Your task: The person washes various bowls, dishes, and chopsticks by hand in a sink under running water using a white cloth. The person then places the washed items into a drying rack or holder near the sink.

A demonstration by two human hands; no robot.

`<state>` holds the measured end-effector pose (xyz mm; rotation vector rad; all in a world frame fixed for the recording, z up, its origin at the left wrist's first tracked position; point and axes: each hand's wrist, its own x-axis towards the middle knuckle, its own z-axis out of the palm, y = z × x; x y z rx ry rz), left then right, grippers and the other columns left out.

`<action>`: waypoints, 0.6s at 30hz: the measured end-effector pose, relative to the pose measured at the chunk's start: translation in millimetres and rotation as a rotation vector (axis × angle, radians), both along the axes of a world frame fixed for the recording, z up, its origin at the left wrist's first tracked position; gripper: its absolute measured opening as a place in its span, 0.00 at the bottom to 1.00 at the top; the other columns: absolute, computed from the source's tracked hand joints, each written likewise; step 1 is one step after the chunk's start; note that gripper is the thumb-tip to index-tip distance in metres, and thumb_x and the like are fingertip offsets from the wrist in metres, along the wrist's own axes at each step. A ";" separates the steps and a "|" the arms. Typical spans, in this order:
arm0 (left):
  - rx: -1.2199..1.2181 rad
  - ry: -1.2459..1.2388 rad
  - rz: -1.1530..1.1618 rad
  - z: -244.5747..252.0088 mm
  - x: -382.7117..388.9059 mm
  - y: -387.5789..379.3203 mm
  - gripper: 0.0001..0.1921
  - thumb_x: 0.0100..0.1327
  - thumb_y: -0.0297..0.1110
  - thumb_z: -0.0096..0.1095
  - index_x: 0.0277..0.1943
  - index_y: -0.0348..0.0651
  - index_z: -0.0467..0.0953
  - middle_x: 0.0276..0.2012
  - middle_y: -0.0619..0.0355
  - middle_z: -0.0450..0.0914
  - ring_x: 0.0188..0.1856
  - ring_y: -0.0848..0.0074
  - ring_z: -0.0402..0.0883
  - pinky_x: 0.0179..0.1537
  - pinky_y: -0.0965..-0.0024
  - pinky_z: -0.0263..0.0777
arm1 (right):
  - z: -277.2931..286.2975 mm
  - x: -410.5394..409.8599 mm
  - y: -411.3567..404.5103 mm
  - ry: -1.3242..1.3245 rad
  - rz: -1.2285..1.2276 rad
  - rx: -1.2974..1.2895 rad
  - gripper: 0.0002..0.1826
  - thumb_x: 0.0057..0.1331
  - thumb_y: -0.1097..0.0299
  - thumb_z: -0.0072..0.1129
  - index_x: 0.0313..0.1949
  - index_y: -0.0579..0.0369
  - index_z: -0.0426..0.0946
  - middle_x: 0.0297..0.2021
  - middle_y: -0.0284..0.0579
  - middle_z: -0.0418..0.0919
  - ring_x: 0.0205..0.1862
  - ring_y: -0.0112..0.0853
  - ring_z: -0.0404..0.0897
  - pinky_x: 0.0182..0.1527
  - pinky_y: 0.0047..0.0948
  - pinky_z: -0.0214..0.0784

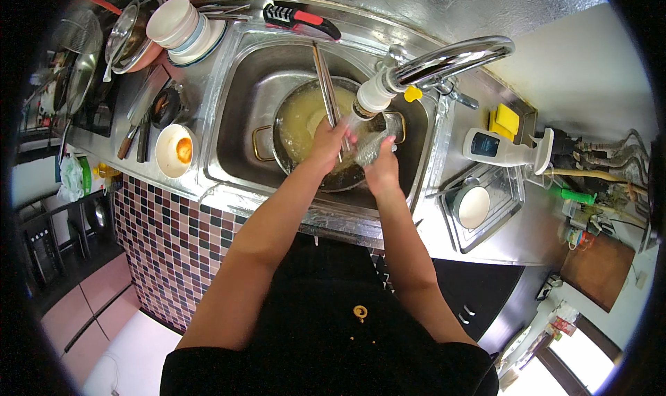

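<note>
My left hand [329,143] grips a bundle of long thin chopsticks [324,81]. Their tips point toward the back of the sink. Below it is a round pot [299,120] with brass-coloured side handles, holding cloudy yellowish water. My right hand [382,169] is at the pot's right side, in the splashing water. Water streams from the white nozzle of the chrome faucet [458,57] between my hands. The splash blurs the right fingers, so I cannot tell whether they hold anything. The pot sits in the stainless steel sink [242,104].
Left of the sink are stacked bowls [174,24], a cleaver [148,94] and a stained white bowl [176,151]. A knife sharpener [302,20] lies on the back rim. To the right are yellow sponges [504,120], a white spray bottle [497,147] and a cup [473,207] on a tray [486,234].
</note>
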<state>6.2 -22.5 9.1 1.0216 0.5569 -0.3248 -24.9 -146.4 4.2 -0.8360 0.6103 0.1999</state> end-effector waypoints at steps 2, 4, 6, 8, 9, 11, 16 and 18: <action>-0.122 0.031 -0.214 3.6 -8.5 13.5 0.07 0.65 0.33 0.56 0.34 0.39 0.70 0.25 0.58 0.72 0.25 0.74 0.75 0.23 0.69 0.70 | -15.5 12.5 -19.2 -0.158 0.375 0.309 0.33 0.71 0.42 0.31 0.48 0.64 0.69 0.41 0.49 0.78 0.43 0.43 0.77 0.44 0.42 0.71; -0.089 0.111 -0.510 8.6 -17.7 30.8 0.09 0.65 0.34 0.58 0.32 0.42 0.70 0.19 0.64 0.68 0.19 0.81 0.70 0.18 0.75 0.63 | -15.0 21.7 -17.1 -0.130 0.668 0.433 0.28 0.72 0.47 0.39 0.48 0.64 0.70 0.42 0.48 0.78 0.43 0.40 0.77 0.47 0.40 0.71; -0.251 0.177 -0.513 17.1 -27.5 35.2 0.09 0.65 0.34 0.57 0.30 0.44 0.68 0.19 0.67 0.65 0.18 0.85 0.66 0.17 0.78 0.59 | 0.7 25.2 12.0 -0.099 0.582 0.164 0.22 0.71 0.52 0.45 0.45 0.64 0.71 0.38 0.46 0.78 0.38 0.37 0.77 0.43 0.39 0.73; -0.357 0.306 -0.535 19.1 -35.2 41.8 0.12 0.67 0.37 0.56 0.28 0.48 0.65 0.18 0.70 0.61 0.16 0.89 0.58 0.16 0.81 0.53 | 16.4 29.8 32.7 -0.059 0.443 0.064 0.10 0.68 0.65 0.53 0.39 0.61 0.71 0.32 0.42 0.76 0.31 0.33 0.76 0.40 0.39 0.74; -0.402 0.312 -0.558 23.8 -40.4 41.7 0.12 0.67 0.38 0.56 0.29 0.48 0.65 0.18 0.70 0.61 0.16 0.89 0.58 0.16 0.82 0.53 | 9.8 36.1 32.8 -0.061 0.376 0.046 0.09 0.67 0.66 0.53 0.39 0.60 0.71 0.32 0.41 0.75 0.31 0.33 0.76 0.40 0.39 0.74; -0.491 0.330 -0.615 34.0 -52.0 39.4 0.13 0.68 0.41 0.56 0.29 0.49 0.64 0.18 0.70 0.61 0.16 0.89 0.58 0.16 0.82 0.52 | -10.7 54.1 27.9 -0.064 0.230 0.012 0.07 0.67 0.68 0.53 0.39 0.59 0.71 0.32 0.40 0.75 0.31 0.33 0.76 0.40 0.39 0.75; -0.513 0.265 -0.368 41.9 -64.0 35.8 0.19 0.72 0.52 0.41 0.47 0.43 0.69 0.25 0.66 0.68 0.18 0.87 0.60 0.16 0.83 0.55 | -18.7 80.2 18.5 0.048 0.056 0.067 0.05 0.67 0.70 0.50 0.35 0.57 0.70 0.29 0.43 0.73 0.32 0.35 0.76 0.40 0.40 0.77; -0.353 0.245 -0.227 43.9 -70.5 37.2 0.20 0.72 0.52 0.40 0.47 0.43 0.70 0.29 0.63 0.72 0.19 0.86 0.62 0.16 0.82 0.55 | -15.7 80.0 22.5 0.047 0.005 0.023 0.05 0.67 0.69 0.50 0.35 0.58 0.70 0.29 0.44 0.74 0.31 0.35 0.76 0.40 0.41 0.77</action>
